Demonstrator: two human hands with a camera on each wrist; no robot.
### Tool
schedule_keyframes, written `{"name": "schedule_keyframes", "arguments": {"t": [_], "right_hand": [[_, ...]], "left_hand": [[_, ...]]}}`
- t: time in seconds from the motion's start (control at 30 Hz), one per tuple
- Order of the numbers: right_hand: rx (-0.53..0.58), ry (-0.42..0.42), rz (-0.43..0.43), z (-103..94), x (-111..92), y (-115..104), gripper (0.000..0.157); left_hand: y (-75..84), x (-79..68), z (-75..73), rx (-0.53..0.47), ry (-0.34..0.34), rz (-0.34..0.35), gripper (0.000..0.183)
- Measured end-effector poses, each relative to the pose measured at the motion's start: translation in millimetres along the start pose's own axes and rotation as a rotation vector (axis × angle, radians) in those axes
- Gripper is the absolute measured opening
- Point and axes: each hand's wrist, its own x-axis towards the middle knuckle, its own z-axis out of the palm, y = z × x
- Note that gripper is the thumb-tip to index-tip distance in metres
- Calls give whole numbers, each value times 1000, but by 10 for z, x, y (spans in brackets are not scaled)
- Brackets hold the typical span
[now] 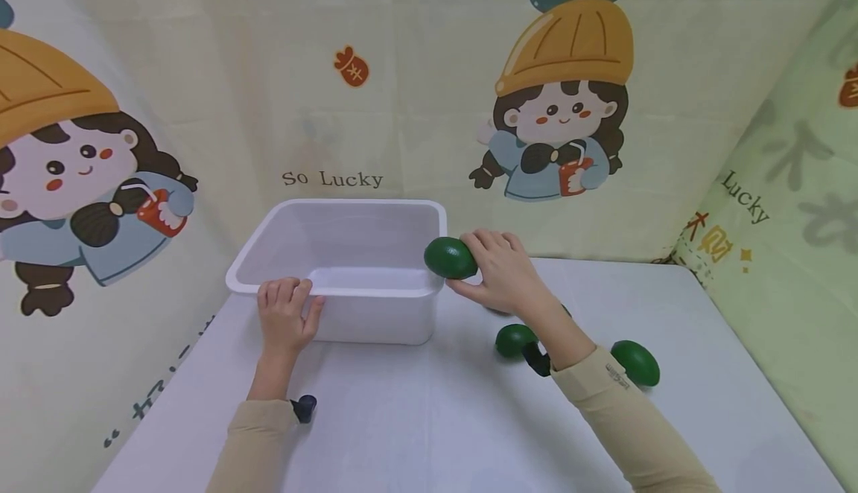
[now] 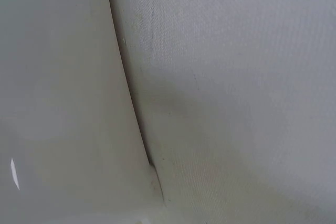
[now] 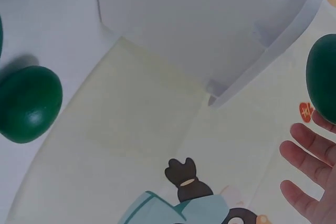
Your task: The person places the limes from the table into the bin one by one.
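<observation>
A white plastic bin stands at the back left of the table. My left hand grips its near rim, fingers over the edge and thumb against the outer wall. In my right hand is a dark green oval fruit, pinched between thumb and fingers at the bin's right rim. The right wrist view catches part of this fruit beside the fingers. On the table, a second green fruit lies under my right wrist and a third lies right of the forearm.
Behind the right wrist, a brownish thing is mostly hidden. The white table meets a printed cloth at the back and sides. In the left wrist view, the bin's wall fills the left side.
</observation>
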Motion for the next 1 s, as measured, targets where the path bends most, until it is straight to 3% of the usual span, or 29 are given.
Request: {"name": "schedule_keyframes", "arguments": {"t": [0.37,1.0], "right_hand": [[8,-37,-27,31,209,-101,63],[8,-69,-57,258,456,-213,58]], "left_hand": [[11,6,0,-3,2,-3,45],[3,-13,5,7,-5,-1,45]]}}
